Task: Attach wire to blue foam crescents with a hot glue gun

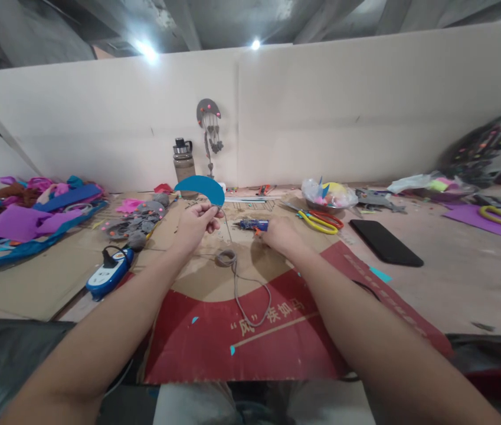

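Note:
My left hand (195, 224) is raised a little above the cardboard, fingers pinched on the lower edge of a blue crescent-shaped felt piece (200, 188). A grey cord (236, 277) hangs from that pinch and trails down to a small coil on the cardboard. My right hand (279, 235) rests on the table with its fingers closed around a blue glue gun (252, 224), whose nozzle points left toward the felt.
Red and brown cardboard (277, 330) covers the bench. A blue-white power strip (109, 273) lies at left beside grey felt shapes (137, 221) and piles of coloured felt (24, 215). Yellow scissors (318, 222), a black phone (385, 242), a bowl (327, 198) and a bottle (183, 162) stand further back.

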### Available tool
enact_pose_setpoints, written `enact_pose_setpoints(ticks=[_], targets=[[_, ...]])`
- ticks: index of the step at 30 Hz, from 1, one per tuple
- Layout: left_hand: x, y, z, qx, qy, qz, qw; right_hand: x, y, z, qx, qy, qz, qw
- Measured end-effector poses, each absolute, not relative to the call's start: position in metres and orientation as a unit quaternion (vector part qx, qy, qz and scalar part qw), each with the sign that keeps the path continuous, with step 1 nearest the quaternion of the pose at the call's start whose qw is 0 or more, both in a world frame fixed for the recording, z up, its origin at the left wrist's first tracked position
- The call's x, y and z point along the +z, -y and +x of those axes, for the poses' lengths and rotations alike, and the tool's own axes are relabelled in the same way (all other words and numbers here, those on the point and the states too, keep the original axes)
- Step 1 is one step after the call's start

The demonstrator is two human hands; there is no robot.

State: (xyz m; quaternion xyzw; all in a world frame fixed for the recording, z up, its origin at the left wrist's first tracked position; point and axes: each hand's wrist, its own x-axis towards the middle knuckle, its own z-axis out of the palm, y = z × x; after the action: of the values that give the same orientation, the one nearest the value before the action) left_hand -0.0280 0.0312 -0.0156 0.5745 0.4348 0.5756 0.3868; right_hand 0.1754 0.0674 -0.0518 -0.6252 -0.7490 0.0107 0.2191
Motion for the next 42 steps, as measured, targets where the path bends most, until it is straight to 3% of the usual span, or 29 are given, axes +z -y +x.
enact_pose_setpoints(ticks=[2,5,8,10,21,34,42], targets=[[-0.013,-0.028,-0.025,0.575,-0.444,0.577,0.373,-0.041,-0.056,0.167,0.033,0.716,-0.602,0.351],[-0.008,-0.018,-0.018,0.552,-0.456,0.605,0.347,-0.030,-0.040,0.146,0.273,0.697,-0.460,0.477],[-0.005,-0.009,-0.011,0.529,-0.469,0.635,0.311,-0.028,-0.029,0.128,0.456,0.666,-0.329,0.489],[-0.005,-0.006,-0.008,0.527,-0.476,0.640,0.293,-0.030,-0.027,0.125,0.507,0.644,-0.320,0.475],[-0.013,-0.013,-0.005,0.547,-0.418,0.574,0.443,-0.026,-0.036,0.140,0.403,0.621,-0.394,0.545],[-0.009,-0.010,-0.002,0.545,-0.383,0.542,0.512,-0.024,-0.033,0.140,0.538,0.541,-0.343,0.548],[-0.006,-0.009,-0.003,0.550,-0.377,0.519,0.535,-0.023,-0.035,0.142,0.535,0.553,-0.322,0.552]])
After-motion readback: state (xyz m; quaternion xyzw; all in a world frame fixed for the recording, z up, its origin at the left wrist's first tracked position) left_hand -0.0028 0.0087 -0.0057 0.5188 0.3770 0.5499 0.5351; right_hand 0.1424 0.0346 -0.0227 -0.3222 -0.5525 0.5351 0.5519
